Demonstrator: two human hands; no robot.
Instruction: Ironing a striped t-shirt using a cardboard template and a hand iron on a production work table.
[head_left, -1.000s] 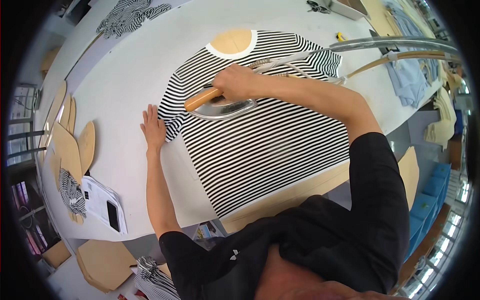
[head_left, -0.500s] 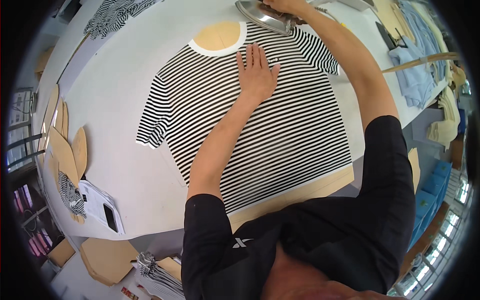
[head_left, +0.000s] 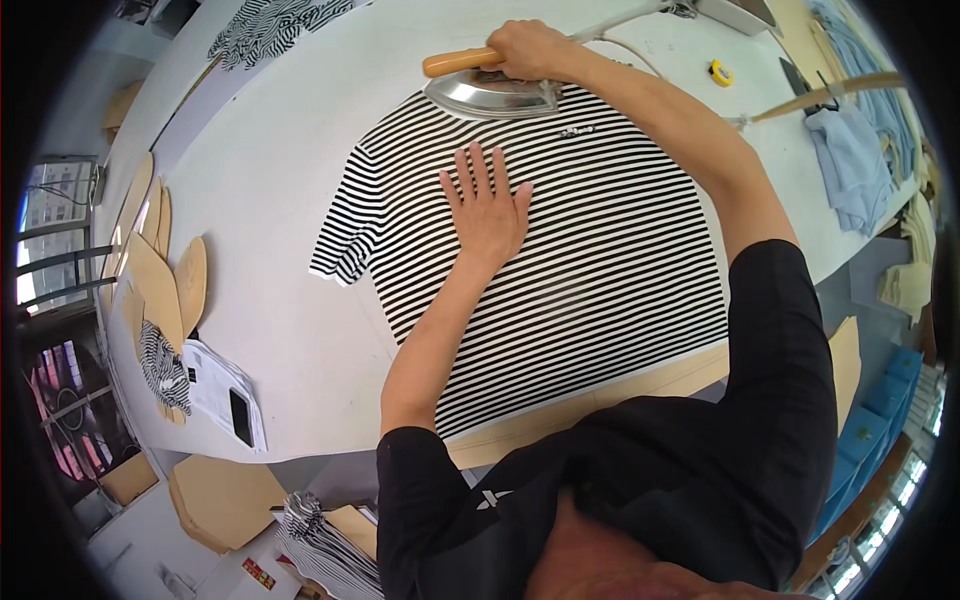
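A black-and-white striped T-shirt (head_left: 590,250) lies spread on the white table, its hem toward me and a tan board (head_left: 600,400) showing past the hem. My right hand (head_left: 530,50) grips a steam iron (head_left: 490,95) by its wooden handle. The iron's metal body covers the neckline area of the shirt. My left hand (head_left: 490,220) lies flat on the shirt's chest with fingers spread, just nearer to me than the iron. The left sleeve (head_left: 345,220) rests outstretched, while my right arm and the iron hide the other shoulder.
Tan pattern pieces (head_left: 155,285) and papers with a dark phone (head_left: 241,415) lie at the table's left. Another striped garment (head_left: 265,30) sits at the far left. A yellow tape measure (head_left: 720,72) and light blue garments (head_left: 845,170) are on the right.
The iron in my right hand has moved left, from the shirt's right shoulder to the neckline. My left hand has slid slightly left and nearer to me. The whole view has shifted a little.
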